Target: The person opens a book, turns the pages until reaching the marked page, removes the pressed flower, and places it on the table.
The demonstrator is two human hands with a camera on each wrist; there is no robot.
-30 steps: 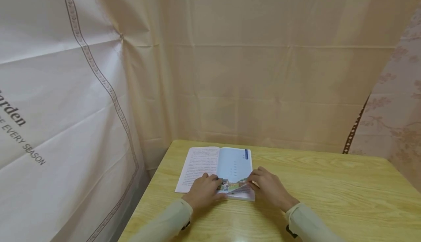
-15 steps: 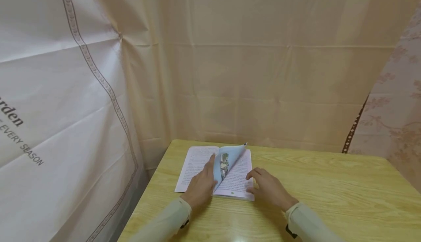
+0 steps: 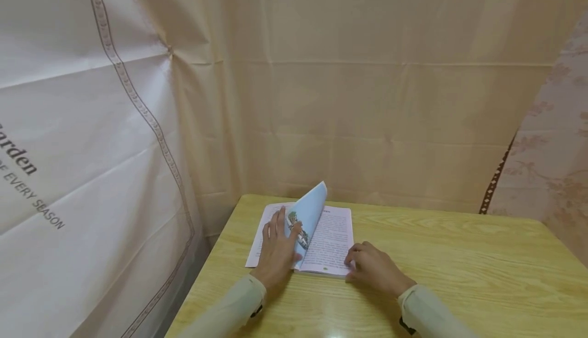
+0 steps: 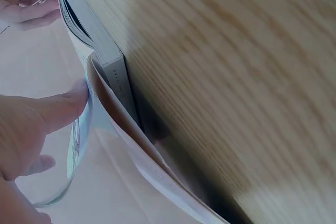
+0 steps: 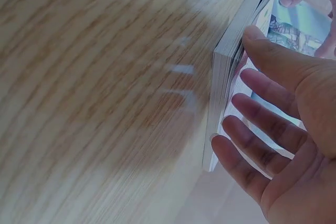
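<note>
An open book [image 3: 332, 241] lies on the wooden table. One pale-blue page [image 3: 316, 206] with a picture along its bottom stands raised and slanted near the fold. My left hand [image 3: 275, 254] lies over the left-hand side with long, extended fingers, one touching the blue page. In the left wrist view its thumb [image 4: 68, 103] presses the paper close to the spine. At the lower right corner of the book is my right hand [image 3: 374, 271]. The right wrist view has its thumb [image 5: 257, 38] against the page edges and the other fingers loosely bent beside the page block [image 5: 223, 72].
The wood-grain table [image 3: 450, 261] extends to the right of the book and in front of it. Beige cloth [image 3: 367, 98] hangs behind the table. A white printed sheet [image 3: 92, 174] hangs at the left, and a flowered one [image 3: 546, 159] at the right.
The blue page has left the right hand, lifted and swung leftward, uncovering a text page. My left hand has shifted left and up the book; the right hand stays near the corner.
</note>
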